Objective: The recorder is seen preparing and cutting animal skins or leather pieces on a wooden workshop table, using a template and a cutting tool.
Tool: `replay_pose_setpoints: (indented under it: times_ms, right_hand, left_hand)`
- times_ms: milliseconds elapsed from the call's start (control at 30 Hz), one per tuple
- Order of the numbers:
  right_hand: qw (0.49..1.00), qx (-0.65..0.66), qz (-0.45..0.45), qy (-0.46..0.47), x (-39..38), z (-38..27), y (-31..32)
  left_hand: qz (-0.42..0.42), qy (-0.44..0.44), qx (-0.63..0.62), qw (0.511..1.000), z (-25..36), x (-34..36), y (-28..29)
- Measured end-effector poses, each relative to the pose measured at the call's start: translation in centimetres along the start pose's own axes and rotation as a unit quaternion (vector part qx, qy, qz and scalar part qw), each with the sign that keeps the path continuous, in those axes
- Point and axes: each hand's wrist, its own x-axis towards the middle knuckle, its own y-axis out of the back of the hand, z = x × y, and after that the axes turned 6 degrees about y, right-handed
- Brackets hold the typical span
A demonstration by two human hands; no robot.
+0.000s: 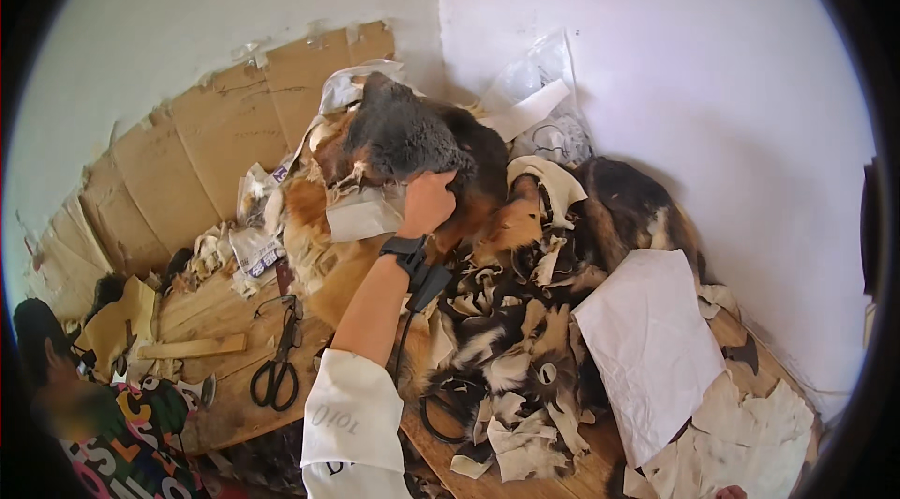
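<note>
My left hand (429,201), in a white sleeve with a black strapped device at the wrist, is closed on the lower edge of a dark grey fur piece (392,124) atop a heap of black and tan pelts (480,161). A clear plastic bag (361,216) lies just left of this hand, over golden fur (314,269). A sliver of skin at the bottom right edge looks like my right hand (731,491); its fingers are mostly out of frame, below a white sheet (642,349).
Black-handled scissors (275,385) and a wooden strip (192,346) lie on the wooden table (225,410). Fur scraps (506,358) fill the centre right. Cardboard (220,152) lines the left wall, and a white wall rises at right. Another person (117,447) in multicoloured clothing is at lower left.
</note>
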Motion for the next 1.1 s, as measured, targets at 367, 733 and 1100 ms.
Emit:
replay_pose_setpoints:
  times_ms: [367,733,1100]
  right_hand:
    - [0.999,0.001,0.005,-0.044,0.5,1.1,0.6]
    - [0.996,0.074,0.039,0.004,0.4,0.7,-0.5]
    - [0.992,0.125,0.009,0.011,-0.1,1.0,-0.5]
  left_hand:
    - [-0.133,0.017,-0.004,0.991,-2.1,-3.9,1.5]
    - [-0.142,0.086,0.255,0.953,2.5,-4.6,2.4]
    - [-0.166,-0.154,-0.023,0.974,22.4,0.9,-7.6]
